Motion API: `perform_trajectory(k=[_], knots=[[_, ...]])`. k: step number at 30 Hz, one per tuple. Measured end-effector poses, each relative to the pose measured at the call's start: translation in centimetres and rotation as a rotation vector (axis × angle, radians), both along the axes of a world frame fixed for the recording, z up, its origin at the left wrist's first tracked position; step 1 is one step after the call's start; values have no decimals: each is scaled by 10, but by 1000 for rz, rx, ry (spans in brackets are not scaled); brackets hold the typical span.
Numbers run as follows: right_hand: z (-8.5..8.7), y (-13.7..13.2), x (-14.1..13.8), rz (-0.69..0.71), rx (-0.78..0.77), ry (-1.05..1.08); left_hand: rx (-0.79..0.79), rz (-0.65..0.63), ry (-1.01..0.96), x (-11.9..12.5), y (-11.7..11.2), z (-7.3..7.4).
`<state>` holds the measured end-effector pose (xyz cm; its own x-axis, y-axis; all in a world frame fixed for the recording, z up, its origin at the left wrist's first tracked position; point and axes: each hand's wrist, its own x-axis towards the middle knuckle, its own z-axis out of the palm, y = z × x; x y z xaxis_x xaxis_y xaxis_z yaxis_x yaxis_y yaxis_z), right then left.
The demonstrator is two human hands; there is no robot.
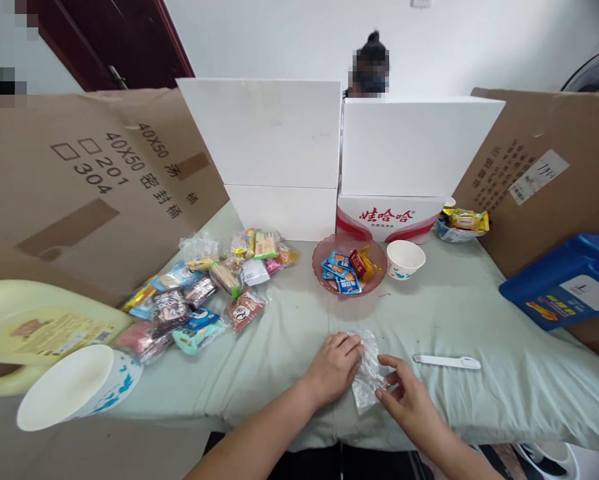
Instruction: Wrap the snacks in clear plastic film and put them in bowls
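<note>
My left hand [335, 365] lies knuckles up on the pale green cloth [289, 333], its fingers curled onto the left edge of a clear plastic bag [366, 373]. From the other side my right hand [410, 399] pinches the bag's lower right edge between thumb and fingers. The bag is crumpled and looks empty. Just beyond it stands a pink plate [349, 265] with several small snack packets in blue, red and yellow wrappers.
A pile of bagged snacks [199, 300] covers the left of the cloth. A paper bowl [404, 259] stands right of the plate, a white plastic tool [447, 361] lies right of my hands. White boxes [279, 133], cardboard sheets, a blue jug [569, 280], a yellow container and a person behind surround the area.
</note>
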<state>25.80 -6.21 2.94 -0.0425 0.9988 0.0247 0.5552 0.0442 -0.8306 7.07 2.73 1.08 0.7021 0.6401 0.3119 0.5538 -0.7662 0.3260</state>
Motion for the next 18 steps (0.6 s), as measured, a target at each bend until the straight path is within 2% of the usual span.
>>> perform_trajectory(k=[4, 6, 8, 11, 14, 16, 18], knots=[[-8, -29, -1, 112, 320, -241, 4, 4, 94, 2, 0, 1], [-12, -42, 3, 180, 400, -361, -3, 7, 123, 3, 0, 4], [-13, -49, 9, 177, 450, -469, -10, 5, 137, 4, 1, 6], [-4, -41, 12, 155, 536, -629, -15, 5, 156, 7, 1, 8], [6, -21, 3, 287, 562, -755, -19, 13, 174, 10, 1, 7], [3, -13, -6, 343, 563, -822, -27, 12, 189, 10, 1, 7], [-8, -14, -11, 326, 580, -878, -31, 23, 208, 6, 3, 6]])
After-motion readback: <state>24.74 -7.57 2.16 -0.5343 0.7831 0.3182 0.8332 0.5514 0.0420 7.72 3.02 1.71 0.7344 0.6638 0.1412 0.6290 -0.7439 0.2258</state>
